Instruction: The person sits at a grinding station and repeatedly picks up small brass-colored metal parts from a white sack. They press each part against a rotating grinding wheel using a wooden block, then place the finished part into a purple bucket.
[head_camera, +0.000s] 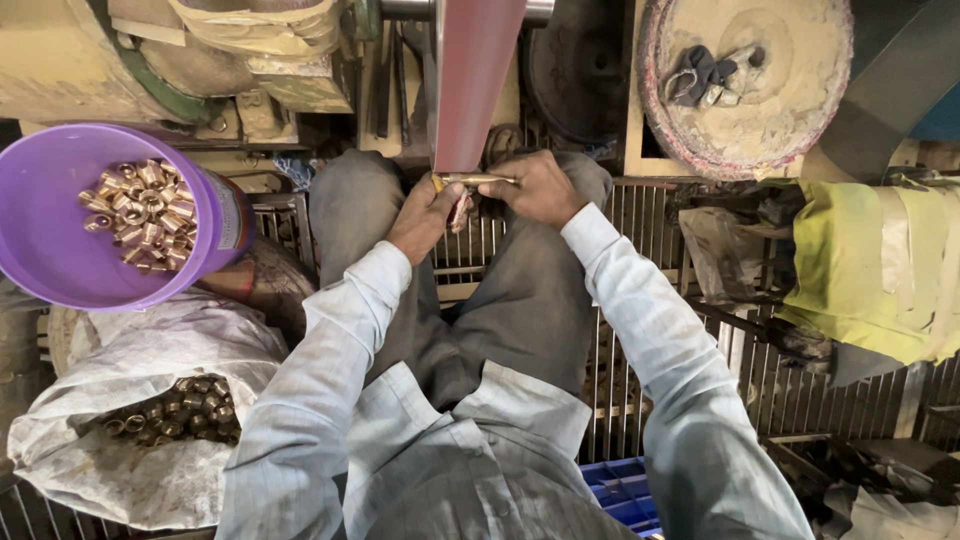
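- Nearest, to the left of the person's knees, a white sack (150, 470) lies open with brass rings (180, 408) inside.
- Above the sack, a purple bucket (50, 250) holds shinier brass rings (140, 215).
- Between the knees, the left hand (425, 215) and the right hand (540, 188) are both closed around a thin brass rod (478, 180).
- The rod touches the lower end of the reddish sanding belt (475, 80).

The brass rod (477, 180) shows only between the hands; its ends sit inside the left hand (425, 218) and right hand (540, 188), and its tip meets the reddish belt (472, 80), whose top runs off the frame; the sack (130, 440) hides most of its fittings (180, 408), perhaps unpolished; the blue crate (625, 492) is cut off below.
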